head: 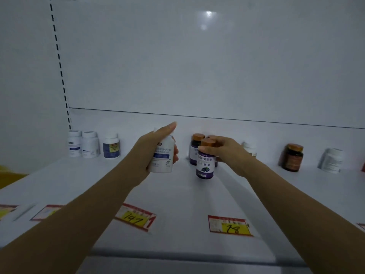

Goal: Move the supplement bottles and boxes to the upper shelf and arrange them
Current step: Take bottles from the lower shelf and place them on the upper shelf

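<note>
The left hand (147, 155) has its grip closed round a white bottle (163, 157) just left of mid-frame: the fingers wrap its back and side, and one finger stretches up past the cap. The bottle is upright, white with a blue band and small print on its label; whether its base touches the shelf (177, 196) cannot be told. Just right of it, the right hand (230, 153) grips a purple bottle (205, 165) near the top, thumb on the shoulder below the bronze cap, fingers curled behind. This bottle is upright, dark purple with a pale label band, large characters and a berry picture low down, its base at or just above the shelf. Two more purple bottles (194, 149) with bronze caps stand close behind it. Along the back wall, three white bottles (89, 144) stand at left, and a brown jar (292, 158) and another white bottle (330, 160) at right. Red-and-yellow price tags (135, 216) lie along the shelf's front.
</note>
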The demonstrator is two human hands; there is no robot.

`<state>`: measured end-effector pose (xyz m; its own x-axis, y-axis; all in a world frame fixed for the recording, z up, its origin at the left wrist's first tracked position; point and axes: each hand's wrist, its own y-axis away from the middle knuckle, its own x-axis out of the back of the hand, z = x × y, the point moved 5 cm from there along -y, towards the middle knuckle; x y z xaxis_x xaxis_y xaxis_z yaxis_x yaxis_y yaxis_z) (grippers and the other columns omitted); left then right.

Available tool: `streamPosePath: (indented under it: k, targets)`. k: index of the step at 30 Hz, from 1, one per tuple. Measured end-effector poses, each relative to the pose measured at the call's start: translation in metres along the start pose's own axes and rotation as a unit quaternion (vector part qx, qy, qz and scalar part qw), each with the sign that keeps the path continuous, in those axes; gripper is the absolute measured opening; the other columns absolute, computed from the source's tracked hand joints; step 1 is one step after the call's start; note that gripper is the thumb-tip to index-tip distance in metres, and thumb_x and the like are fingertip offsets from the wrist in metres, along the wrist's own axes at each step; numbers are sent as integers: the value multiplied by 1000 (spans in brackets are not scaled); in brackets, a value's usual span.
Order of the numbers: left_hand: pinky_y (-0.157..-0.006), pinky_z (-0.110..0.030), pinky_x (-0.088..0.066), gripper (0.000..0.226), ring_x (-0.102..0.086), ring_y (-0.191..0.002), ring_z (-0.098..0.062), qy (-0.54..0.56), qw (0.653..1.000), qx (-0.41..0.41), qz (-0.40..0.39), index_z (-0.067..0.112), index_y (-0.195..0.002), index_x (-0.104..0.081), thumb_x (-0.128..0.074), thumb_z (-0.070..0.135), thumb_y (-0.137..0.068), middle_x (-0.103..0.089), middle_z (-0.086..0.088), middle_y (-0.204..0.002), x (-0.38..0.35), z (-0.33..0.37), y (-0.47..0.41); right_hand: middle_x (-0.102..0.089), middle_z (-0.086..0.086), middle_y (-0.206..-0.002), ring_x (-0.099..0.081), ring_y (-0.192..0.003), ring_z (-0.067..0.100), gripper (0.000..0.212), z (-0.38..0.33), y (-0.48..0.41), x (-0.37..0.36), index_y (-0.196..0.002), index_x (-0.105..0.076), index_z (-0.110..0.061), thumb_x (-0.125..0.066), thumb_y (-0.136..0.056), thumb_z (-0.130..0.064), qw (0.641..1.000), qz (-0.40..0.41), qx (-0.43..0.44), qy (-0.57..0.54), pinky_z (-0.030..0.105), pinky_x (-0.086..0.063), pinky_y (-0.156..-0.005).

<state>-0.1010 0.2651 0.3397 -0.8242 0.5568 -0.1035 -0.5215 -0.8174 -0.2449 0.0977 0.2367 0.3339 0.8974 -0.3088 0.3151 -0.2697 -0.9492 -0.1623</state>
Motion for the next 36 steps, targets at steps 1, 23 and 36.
streamPosePath:
  k: [1, 23, 36]
  targets:
    - [-64, -30, -51, 39, -60, -58, -20, 1, 1000, 0, -2, 16, -69, -60, -65, 55, -68, -64, -7, -69, 5, -2, -8, -62, 4, -109, -61, -100, 22, 35, 4, -9, -1, -108, -58, -11, -75, -78, -16, 1000, 13, -5, 7, 40, -52, -94]
    - [-68, -33, -53, 37, -61, -63, -21, -17, 1000, 24, -7, 15, -80, -57, -64, 51, -79, -65, -7, -72, 46, -18, -40, -59, 8, -121, -52, -98, 15, 47, 7, -41, -17, -125, -53, -12, -71, -82, -23, 955, 146, 60, 251, 24, -40, -77]
    - [-62, -30, -53, 38, -61, -62, -21, -17, 999, 34, 14, 15, -79, -58, -66, 52, -77, -65, -9, -73, 69, -13, -25, -46, 6, -134, -45, -123, 24, 45, -37, -28, -45, -131, -51, -16, -59, -89, -29, 887, 94, 137, 431, 26, -37, -96]
